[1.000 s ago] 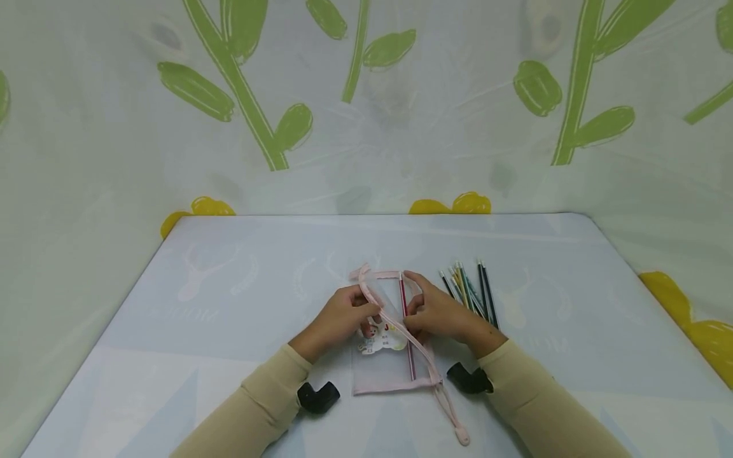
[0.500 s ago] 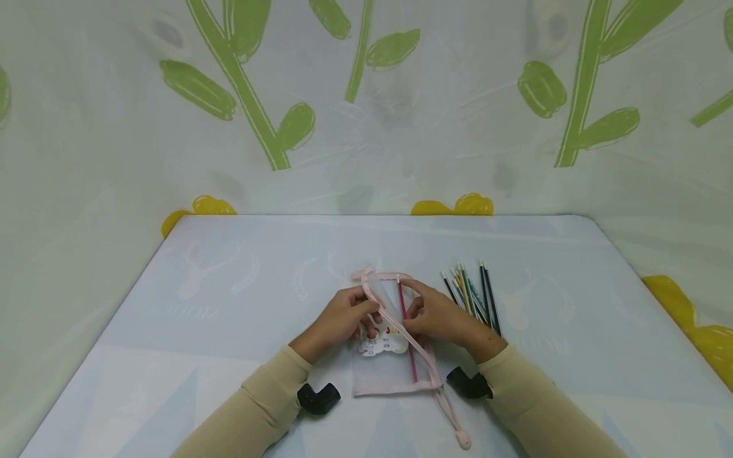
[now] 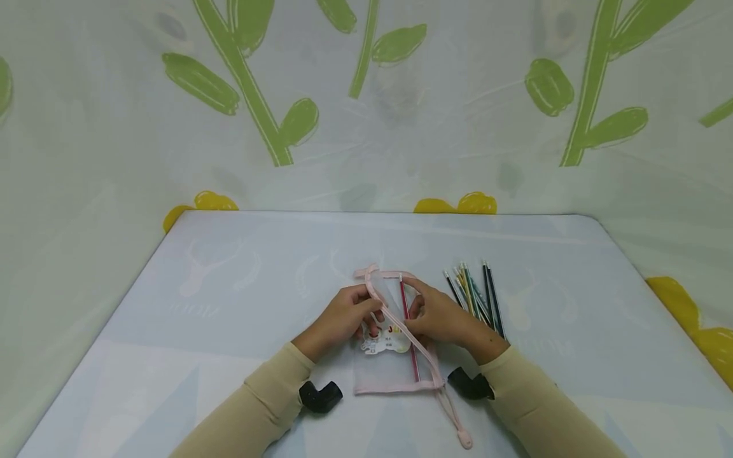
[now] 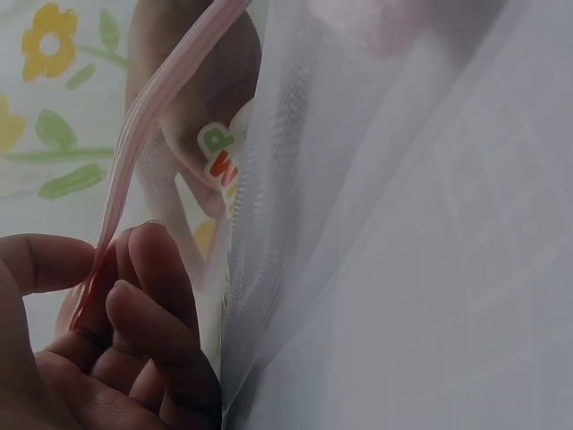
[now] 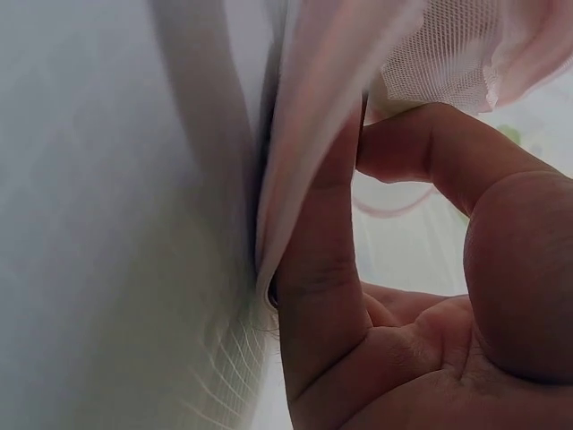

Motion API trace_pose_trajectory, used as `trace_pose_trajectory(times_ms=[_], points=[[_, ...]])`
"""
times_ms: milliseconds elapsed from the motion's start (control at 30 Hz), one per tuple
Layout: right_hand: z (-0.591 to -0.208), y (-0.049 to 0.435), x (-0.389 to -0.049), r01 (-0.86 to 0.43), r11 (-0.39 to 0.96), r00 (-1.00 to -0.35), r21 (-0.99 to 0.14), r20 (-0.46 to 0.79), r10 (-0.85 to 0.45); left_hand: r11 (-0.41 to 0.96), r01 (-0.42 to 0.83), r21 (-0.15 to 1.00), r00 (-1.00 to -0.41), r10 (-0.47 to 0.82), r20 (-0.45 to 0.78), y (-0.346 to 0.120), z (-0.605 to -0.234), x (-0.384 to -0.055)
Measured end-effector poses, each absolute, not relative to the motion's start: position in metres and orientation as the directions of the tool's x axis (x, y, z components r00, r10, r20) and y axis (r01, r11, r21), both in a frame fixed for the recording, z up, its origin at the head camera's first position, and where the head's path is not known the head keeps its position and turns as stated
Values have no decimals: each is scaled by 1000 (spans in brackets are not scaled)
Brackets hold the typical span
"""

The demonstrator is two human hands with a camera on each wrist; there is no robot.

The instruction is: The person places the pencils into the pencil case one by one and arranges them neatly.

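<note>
A see-through mesh pouch (image 3: 380, 372) with pink edging lies between both hands in the head view. My left hand (image 3: 343, 318) pinches the pink zipper strip (image 4: 148, 98) of its opening between thumb and fingers, the other fingers curled. Inside the opening a red pencil (image 3: 403, 296) stands lengthwise, its lower end near the pouch's bottom seam. My right hand (image 3: 438, 312) holds the pencil, index fingertip beside its top end and thumb lower down. Close up, a right-hand finger (image 5: 322, 242) lies against the pink edging. A white label with coloured letters (image 3: 386, 340) shows under the strip.
Several loose pencils (image 3: 472, 292), dark, yellow and teal, lie beside the right hand on the pale table (image 3: 258, 254). A pink zipper pull (image 3: 464, 439) trails toward the front. The printed backdrop (image 3: 458, 127) rises behind the table's far edge.
The pencil's top end and my right index finger have shifted slightly left and down relative to the pouch. My left hand keeps its pinch on the strip.
</note>
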State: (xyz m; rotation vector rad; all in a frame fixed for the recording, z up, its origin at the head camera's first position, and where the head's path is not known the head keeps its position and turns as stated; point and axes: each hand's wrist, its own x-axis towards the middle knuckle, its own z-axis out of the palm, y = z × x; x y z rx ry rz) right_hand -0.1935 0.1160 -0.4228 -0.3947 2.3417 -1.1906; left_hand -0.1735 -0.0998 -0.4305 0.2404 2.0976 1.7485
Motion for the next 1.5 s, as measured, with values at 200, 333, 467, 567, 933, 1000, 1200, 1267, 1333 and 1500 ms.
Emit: trace_pose_trajectory(times_ms=[200, 333, 467, 567, 933, 1000, 1200, 1267, 1333, 1500], points=[[-419, 116, -190, -53, 595, -845, -802, -281, -456, 233, -99, 967, -908, 377, -184, -100, -432, -174], [-417, 116, -189, -73, 595, -834, -801, -277, -476, 244, -87, 966, -909, 377, -177, -100, -433, -174], [-416, 117, -188, -110, 607, -832, -787, -261, -489, 237, -86, 968, -907, 383, -174, -99, -434, -174], [-416, 117, -187, -119, 617, -835, -778, -257, -486, 235, -93, 968, -904, 388, -181, -99, -434, -174], [-418, 115, -188, -102, 643, -859, -759, -259, -441, 239, -107, 965, -896, 397, -197, -96, -429, -176], [-417, 114, -188, -88, 637, -858, -766, -266, -438, 245, -110, 963, -896, 396, -203, -96, -426, -176], [-412, 114, -188, -88, 656, -864, -749, -271, -425, 257, -106, 961, -898, 391, -204, -100, -426, -177], [-407, 118, -188, -105, 665, -872, -739, -253, -419, 264, -109, 958, -896, 391, -209, -99, -428, -178], [-400, 122, -187, -123, 665, -883, -736, -225, -412, 282, -113, 953, -894, 389, -221, -99, -429, -179], [-384, 132, -184, -168, 680, -908, -713, -158, -389, 331, -116, 937, -894, 376, -243, -97, -429, -180]])
